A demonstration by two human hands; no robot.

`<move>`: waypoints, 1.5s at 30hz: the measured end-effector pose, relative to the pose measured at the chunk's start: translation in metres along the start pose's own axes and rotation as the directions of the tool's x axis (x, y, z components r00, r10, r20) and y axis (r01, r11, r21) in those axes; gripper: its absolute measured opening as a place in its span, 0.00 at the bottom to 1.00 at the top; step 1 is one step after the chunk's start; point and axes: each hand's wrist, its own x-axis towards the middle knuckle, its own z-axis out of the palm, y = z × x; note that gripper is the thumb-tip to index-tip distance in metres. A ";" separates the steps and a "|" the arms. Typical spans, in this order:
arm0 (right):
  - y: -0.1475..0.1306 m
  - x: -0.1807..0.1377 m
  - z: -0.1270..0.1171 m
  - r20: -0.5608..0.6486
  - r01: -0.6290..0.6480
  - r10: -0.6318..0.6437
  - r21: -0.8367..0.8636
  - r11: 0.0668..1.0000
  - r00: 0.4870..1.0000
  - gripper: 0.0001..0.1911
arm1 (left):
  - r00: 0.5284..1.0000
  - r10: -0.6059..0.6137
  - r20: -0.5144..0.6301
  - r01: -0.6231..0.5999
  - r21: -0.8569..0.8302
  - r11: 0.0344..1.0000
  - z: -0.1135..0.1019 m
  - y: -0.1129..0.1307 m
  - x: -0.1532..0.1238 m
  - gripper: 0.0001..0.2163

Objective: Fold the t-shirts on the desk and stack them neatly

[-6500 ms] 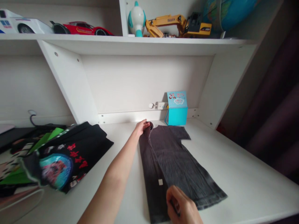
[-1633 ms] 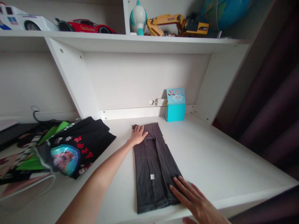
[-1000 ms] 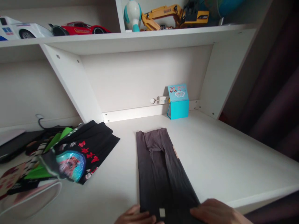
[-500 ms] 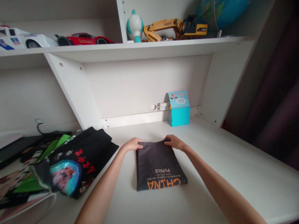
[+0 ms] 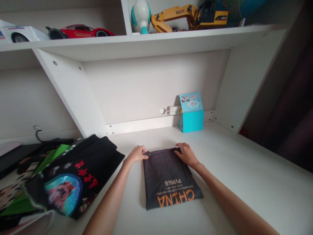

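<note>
Now shirt (image 5: 168, 171) shorter, print (image 5: 175, 197) uppermost

White desktop (image 5: 244, 182), left side crowded
A folded dark gray shirt (image 5: 168, 169) lies near the middle, printed face up; a heap of garments (image 5: 97, 160) sprawls at left; a turquoise calendar (image 5: 193, 120) stands near the back.

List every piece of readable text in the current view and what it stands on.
"CHINA": orange, upside down, on the folded dark shirt.
"PVRSUE": pale, upside down, same shirt.
"TRUCK": on the arm of the yellow toy excavator.
Too small or blurred: the shirt's fine lines, the red characters on the black garment, the lettering on the blue desk calendar and the red toy car, and the excavator's rear badge.
</note>
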 end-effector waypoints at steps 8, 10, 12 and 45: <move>0.001 -0.007 -0.001 0.057 -0.054 0.055 -0.030 0.998 0.997 0.13 | 0.996 0.067 0.063 -0.068 0.015 0.998 0.003 0.009 -0.002 0.06; -0.003 -0.008 -0.004 0.040 -0.055 0.055 0.001 0.998 0.998 0.10 | 0.992 0.105 0.065 -0.105 -0.003 0.994 -0.004 0.013 -0.006 0.06; -0.011 -0.007 -0.014 -0.007 -0.038 0.038 0.040 0.998 0.999 0.08 | 0.987 0.161 0.016 -0.160 -0.046 0.986 -0.015 0.021 -0.012 0.06; -0.069 -0.095 -0.056 0.296 0.183 -0.031 -0.502 0.846 0.955 0.16 | 0.963 0.119 0.242 -0.180 0.249 0.952 -0.011 0.077 -0.050 0.22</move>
